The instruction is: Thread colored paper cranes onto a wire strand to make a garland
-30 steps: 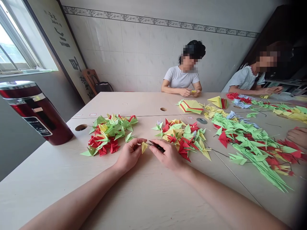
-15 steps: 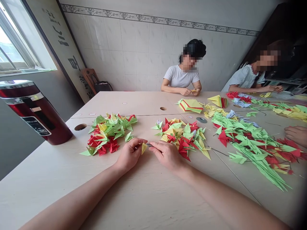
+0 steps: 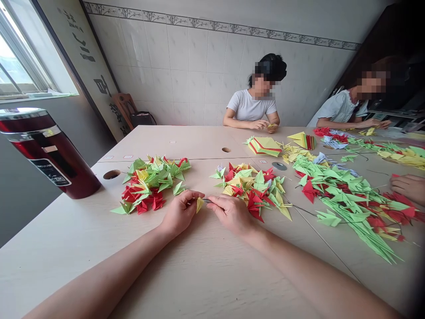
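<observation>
Near the middle of the table, my left hand (image 3: 180, 213) pinches a small yellow folded paper piece (image 3: 199, 204), which hangs below the fingertips. Close on its right, my right hand (image 3: 232, 212) grips a thin grey tool (image 3: 207, 200) whose tip points at the yellow paper. The two hands' fingertips almost meet. Behind my left hand lies a pile of green, red and yellow folded paper cranes (image 3: 156, 179). A second mixed pile (image 3: 247, 181) lies just behind my right hand.
A dark red flask (image 3: 63, 155) stands at the left edge. Strung paper cranes (image 3: 352, 190) cover the right side, near another person's hand (image 3: 410, 188). Stacked coloured paper (image 3: 264, 146) lies farther back. Two people (image 3: 254, 106) (image 3: 345, 106) sit across the table.
My hands have barely moved and keep the same holds. Across the table, the hands of the person in the middle have shifted slightly. The hand at the right edge has moved a little left.
</observation>
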Motion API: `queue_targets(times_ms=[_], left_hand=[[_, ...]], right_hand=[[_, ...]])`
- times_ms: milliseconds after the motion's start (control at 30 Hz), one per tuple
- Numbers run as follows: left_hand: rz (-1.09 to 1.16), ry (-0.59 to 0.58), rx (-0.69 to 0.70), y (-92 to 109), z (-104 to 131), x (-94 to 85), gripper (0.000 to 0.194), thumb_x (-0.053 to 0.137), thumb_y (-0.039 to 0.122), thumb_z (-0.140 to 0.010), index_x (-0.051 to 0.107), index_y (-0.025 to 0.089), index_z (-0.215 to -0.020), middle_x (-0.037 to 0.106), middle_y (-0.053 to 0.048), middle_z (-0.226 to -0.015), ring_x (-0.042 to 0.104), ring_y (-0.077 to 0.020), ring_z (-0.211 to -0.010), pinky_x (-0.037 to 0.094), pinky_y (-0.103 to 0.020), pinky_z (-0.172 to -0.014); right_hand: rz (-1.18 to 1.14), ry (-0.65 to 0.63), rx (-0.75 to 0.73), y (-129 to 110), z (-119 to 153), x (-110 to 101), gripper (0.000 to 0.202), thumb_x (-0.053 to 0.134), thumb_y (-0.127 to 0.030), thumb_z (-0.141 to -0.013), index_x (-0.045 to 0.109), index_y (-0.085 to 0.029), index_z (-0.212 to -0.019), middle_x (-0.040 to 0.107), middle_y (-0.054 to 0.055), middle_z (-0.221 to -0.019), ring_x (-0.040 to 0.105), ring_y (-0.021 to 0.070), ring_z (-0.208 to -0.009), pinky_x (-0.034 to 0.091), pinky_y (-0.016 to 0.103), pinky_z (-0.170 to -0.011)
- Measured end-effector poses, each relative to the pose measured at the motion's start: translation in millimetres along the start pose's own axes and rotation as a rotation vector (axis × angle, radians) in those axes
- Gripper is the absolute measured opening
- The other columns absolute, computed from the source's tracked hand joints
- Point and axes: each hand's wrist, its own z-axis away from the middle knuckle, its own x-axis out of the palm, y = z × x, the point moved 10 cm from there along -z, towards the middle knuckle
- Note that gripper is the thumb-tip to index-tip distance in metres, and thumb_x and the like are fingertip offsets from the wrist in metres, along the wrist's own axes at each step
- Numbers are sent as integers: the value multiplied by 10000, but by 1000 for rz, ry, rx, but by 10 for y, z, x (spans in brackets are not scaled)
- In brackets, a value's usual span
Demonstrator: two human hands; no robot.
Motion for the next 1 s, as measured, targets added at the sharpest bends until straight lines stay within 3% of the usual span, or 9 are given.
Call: queue_targets(times_ms=[200,400,600,733,867,1000], left_hand=[[38,-37,-41,-54,0,40,210,463,144,-737,622,154,-874,594,-19,-696,518,-120,-619,417,-229,-564],[206,-66,-103,-60,22,69,305,503,250,-777,547,182,-1071,557,-8,-789,492,-94,-612,405,-213,-560],[298,-97,-240,-91,25,86,297,511,437,-790,552,143,-776,513,29,-590,419,-72,-493,330,-193,-476],[302,-109,-256,-122,18,87,322,492,455,-803,522,144,-725,518,30,-540,416,-73,-483,318,-192,-479],[280,-157,-226,-71,29,137,312,496,440,-804,527,145,-707,518,34,-545,434,-78,-495,329,-193,-492],[234,-186,-207,-19,40,165,310,487,430,-811,544,144,-706,517,37,-544,451,-81,-503,333,-191,-500]], right_hand=[[20,12,-4,-3,4,-9,201,522,-259,-862,678,-248,-989,694,40,-850,632,165,-726,467,257,-663],[-110,75,25,74,1,-33,223,506,-281,-865,660,-222,-1017,691,53,-907,641,185,-808,502,290,-730],[-205,163,15,82,-10,-120,238,515,-278,-852,636,-186,-1035,677,80,-965,635,202,-872,505,331,-805],[-254,191,-31,-23,1,-178,218,539,-263,-837,618,-194,-1028,668,73,-967,623,191,-885,505,320,-804],[-281,217,-91,-139,22,-243,194,581,-215,-784,599,-187,-975,654,58,-879,613,161,-762,513,275,-685],[-263,136,-160,-241,27,-183,169,545,-144,-740,600,-192,-893,620,20,-723,557,129,-614,470,244,-573]])
